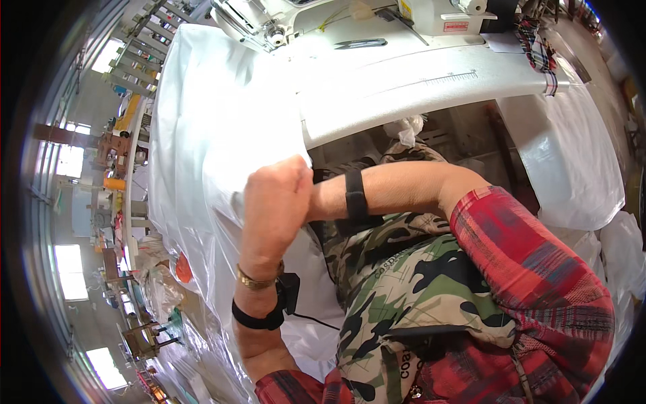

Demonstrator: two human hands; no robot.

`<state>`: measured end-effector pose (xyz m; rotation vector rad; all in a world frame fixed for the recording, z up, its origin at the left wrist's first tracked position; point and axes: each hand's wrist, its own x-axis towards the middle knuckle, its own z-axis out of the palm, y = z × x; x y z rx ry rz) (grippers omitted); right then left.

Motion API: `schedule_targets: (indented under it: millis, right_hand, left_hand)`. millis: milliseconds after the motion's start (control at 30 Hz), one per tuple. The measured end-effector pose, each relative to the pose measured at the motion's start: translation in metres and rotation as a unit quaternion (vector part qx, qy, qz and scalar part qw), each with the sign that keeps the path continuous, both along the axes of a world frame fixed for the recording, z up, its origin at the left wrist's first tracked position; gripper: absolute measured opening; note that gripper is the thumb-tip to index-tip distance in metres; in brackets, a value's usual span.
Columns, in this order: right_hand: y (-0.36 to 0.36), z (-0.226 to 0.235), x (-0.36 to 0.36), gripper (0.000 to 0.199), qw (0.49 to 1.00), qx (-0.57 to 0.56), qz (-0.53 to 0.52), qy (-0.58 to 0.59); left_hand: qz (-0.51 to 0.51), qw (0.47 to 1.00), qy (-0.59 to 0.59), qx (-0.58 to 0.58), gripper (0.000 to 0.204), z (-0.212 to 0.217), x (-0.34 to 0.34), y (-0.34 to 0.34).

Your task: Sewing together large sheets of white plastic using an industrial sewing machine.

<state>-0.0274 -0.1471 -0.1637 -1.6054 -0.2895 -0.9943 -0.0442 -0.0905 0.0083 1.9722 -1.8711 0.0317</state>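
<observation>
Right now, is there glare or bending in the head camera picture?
Head view: daylight washes out the white fabric near the left hand; the sewing table edge curves from fisheye; the picture's corners go black; the workshop windows are blown out.

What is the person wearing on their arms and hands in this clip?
Both arms have red plaid sleeves pushed up, forearms bare. The left hand has a gold bracelet at the wrist, plus a black strap with a small black box and thin cable. The right forearm carries a black band.
</observation>
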Motion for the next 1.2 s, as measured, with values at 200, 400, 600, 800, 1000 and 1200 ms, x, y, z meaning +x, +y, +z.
schedule_targets:
  millis: [200,400,600,800,1000,1200]
  right_hand:
    - [0.005,-0.061,-0.045,0.016,0.926,-0.375,-0.024,0.018]
    - [-0.074,0.071,-0.119,0.022,0.867,-0.424,0.023,0.260]
    - [-0.113,0.087,-0.098,0.025,0.824,-0.550,-0.010,0.137]
    - [-0.112,0.083,-0.090,0.019,0.824,-0.545,0.066,0.137]
    - [-0.110,0.083,-0.094,0.012,0.819,-0.553,0.061,0.142]
    - [-0.110,0.080,-0.095,0.014,0.828,-0.539,0.041,0.149]
  left_hand:
    - [0.041,0.999,-0.025,0.021,0.017,-0.087,0.004,0.019]
    - [0.149,0.871,0.463,-0.062,0.013,-0.140,0.014,0.035]
    - [0.140,0.722,0.677,-0.024,0.011,-0.145,0.021,0.040]
    - [0.117,0.696,0.708,0.000,0.010,-0.145,0.020,0.049]
    - [0.185,0.959,0.173,-0.124,0.045,-0.097,-0.028,0.040]
    - [0.196,0.971,0.067,-0.119,0.051,-0.105,-0.030,0.031]
